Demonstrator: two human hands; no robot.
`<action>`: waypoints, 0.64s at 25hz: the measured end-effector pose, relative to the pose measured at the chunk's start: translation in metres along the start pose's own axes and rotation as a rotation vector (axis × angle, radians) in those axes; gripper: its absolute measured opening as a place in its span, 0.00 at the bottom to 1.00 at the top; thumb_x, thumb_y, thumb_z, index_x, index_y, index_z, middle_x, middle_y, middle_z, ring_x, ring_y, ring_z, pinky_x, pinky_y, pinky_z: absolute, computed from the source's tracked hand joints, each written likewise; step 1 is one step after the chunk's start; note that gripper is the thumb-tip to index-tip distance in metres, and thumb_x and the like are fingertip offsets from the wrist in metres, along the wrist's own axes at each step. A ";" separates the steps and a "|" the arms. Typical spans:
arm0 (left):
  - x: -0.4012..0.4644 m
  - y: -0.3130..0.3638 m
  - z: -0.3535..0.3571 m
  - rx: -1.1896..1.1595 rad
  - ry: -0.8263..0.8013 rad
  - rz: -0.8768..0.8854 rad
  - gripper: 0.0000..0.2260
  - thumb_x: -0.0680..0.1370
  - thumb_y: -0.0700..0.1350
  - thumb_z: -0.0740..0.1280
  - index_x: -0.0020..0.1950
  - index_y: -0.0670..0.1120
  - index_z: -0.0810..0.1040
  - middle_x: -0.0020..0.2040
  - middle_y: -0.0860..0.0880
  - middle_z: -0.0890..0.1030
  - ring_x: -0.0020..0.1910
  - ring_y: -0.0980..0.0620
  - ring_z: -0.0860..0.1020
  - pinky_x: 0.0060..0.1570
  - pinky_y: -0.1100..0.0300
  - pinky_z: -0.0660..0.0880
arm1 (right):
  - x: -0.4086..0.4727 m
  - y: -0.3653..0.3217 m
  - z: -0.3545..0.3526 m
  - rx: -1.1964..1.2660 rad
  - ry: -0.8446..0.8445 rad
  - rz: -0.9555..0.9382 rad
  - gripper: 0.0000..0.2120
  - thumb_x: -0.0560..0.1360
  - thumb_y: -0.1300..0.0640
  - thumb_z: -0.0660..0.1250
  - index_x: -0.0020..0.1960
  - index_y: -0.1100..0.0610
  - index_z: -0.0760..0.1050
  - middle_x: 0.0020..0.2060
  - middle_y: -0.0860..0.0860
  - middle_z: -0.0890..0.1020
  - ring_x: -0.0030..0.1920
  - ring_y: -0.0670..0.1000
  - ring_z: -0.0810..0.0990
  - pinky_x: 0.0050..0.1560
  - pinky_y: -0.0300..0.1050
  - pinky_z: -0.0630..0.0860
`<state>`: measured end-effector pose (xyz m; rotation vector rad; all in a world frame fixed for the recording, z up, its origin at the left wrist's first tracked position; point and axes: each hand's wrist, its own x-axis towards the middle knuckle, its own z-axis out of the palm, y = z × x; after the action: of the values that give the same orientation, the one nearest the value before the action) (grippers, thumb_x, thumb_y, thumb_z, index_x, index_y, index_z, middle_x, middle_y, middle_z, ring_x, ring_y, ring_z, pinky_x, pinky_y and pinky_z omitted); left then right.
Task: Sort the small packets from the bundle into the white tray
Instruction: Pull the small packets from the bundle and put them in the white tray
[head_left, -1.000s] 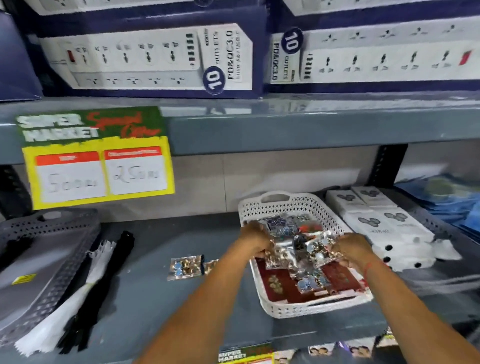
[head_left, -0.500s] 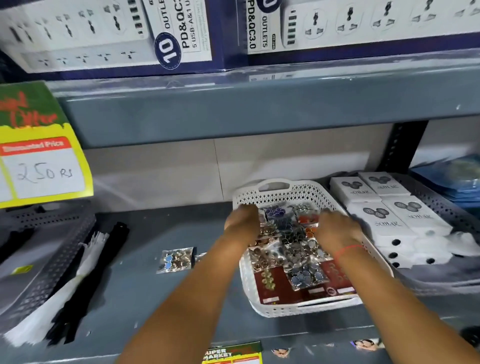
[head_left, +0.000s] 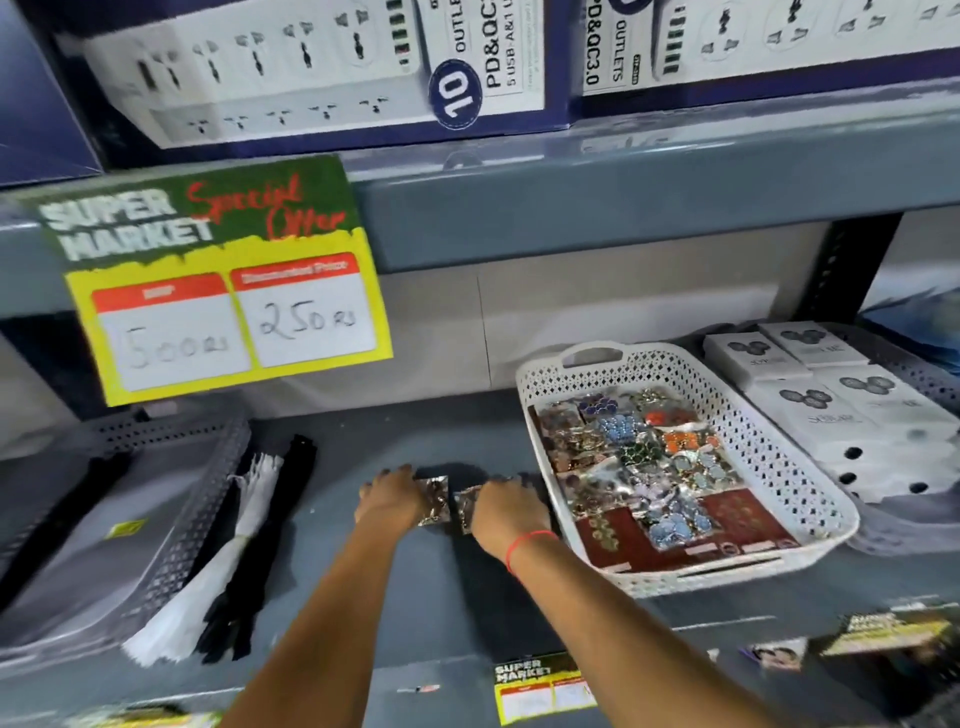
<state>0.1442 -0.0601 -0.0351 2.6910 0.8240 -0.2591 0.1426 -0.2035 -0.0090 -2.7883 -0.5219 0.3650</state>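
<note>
A white perforated tray (head_left: 810, 483) stands on the grey shelf at the right, filled with several small clear packets of coloured studs (head_left: 644, 457) lying over dark red cards. Left of the tray, two small clear packets rest on the shelf. My left hand (head_left: 387, 496) lies on the left packet (head_left: 434, 499), fingers closing around its edge. My right hand (head_left: 506, 506), with a red thread at the wrist, covers most of the right packet (head_left: 465, 506). Both hands are outside the tray, near its front left corner.
White boxes (head_left: 841, 405) are stacked right of the tray. A grey perforated basket (head_left: 171, 488) with black and white bundled strips (head_left: 249, 540) sits at the left. A yellow price sign (head_left: 228, 291) hangs from the upper shelf edge, under power-strip boxes.
Both hands have left the tray and moved left onto the two packets on the shelf. The packets they spread out stay in the tray. The camera has shifted left.
</note>
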 end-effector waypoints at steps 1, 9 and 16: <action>0.001 -0.004 0.000 -0.034 0.000 0.011 0.15 0.75 0.48 0.61 0.60 0.45 0.75 0.64 0.40 0.76 0.65 0.38 0.72 0.63 0.49 0.72 | 0.003 0.002 0.005 -0.034 -0.003 0.036 0.18 0.78 0.62 0.55 0.67 0.65 0.69 0.66 0.62 0.73 0.67 0.61 0.71 0.66 0.51 0.69; -0.007 -0.036 -0.009 -0.827 -0.069 -0.107 0.12 0.73 0.29 0.63 0.50 0.43 0.74 0.34 0.44 0.75 0.32 0.49 0.74 0.23 0.69 0.73 | 0.020 0.004 0.018 0.343 0.096 0.246 0.27 0.75 0.62 0.60 0.73 0.62 0.57 0.67 0.64 0.71 0.67 0.62 0.71 0.64 0.52 0.70; -0.026 -0.073 -0.017 -1.231 -0.103 -0.237 0.15 0.75 0.27 0.61 0.37 0.46 0.71 0.36 0.48 0.74 0.34 0.56 0.72 0.31 0.68 0.69 | 0.037 -0.014 0.027 0.351 0.060 0.457 0.29 0.72 0.54 0.67 0.70 0.57 0.62 0.69 0.57 0.69 0.68 0.60 0.69 0.66 0.55 0.69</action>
<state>0.0824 -0.0099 -0.0304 1.4275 0.8589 0.0667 0.1631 -0.1708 -0.0371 -2.5364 0.1890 0.4174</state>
